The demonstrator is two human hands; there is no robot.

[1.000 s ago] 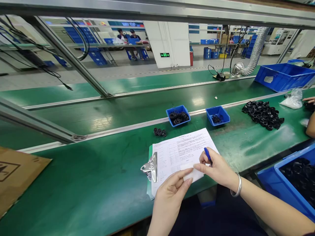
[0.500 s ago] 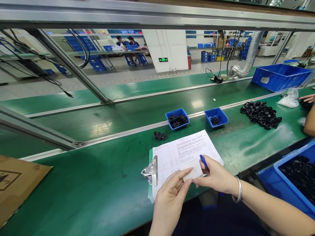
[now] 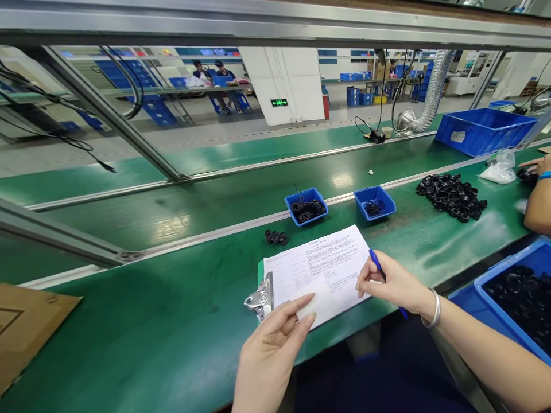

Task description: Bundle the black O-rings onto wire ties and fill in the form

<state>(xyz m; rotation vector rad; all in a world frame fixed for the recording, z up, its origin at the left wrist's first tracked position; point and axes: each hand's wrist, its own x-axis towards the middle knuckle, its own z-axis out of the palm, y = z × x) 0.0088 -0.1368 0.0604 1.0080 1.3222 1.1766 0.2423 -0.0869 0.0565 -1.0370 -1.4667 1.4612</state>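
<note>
1. The white paper slip (image 3: 312, 298) lies over the near part of the printed sheet (image 3: 321, 261), its long axis running roughly left to right. We place it just right of the left hand (image 3: 269, 358), whose fingertips meet its left end.
2. We cannot tell whether the left fingers (image 3: 299, 314) pinch the slip or only touch it; they look slightly apart.
3. The left hand is the nearer to the slip. The right hand (image 3: 396, 284) sits just beside the slip's right end, on the far right of the sheet, its fingers curled together around a blue pen (image 3: 376, 263).
4. The sheet lies on a green clipboard (image 3: 260, 275), under a chrome clip (image 3: 259, 301) at its left edge, on a green workbench belt (image 3: 142, 310).
5. Beyond the sheet we see two small blue bins (image 3: 305, 206) of black rings and a loose pile of black rings (image 3: 451, 196). A blue crate of rings (image 3: 512, 301) stands near right, and a co-worker's forearm (image 3: 538, 203) shows at far right.
</note>
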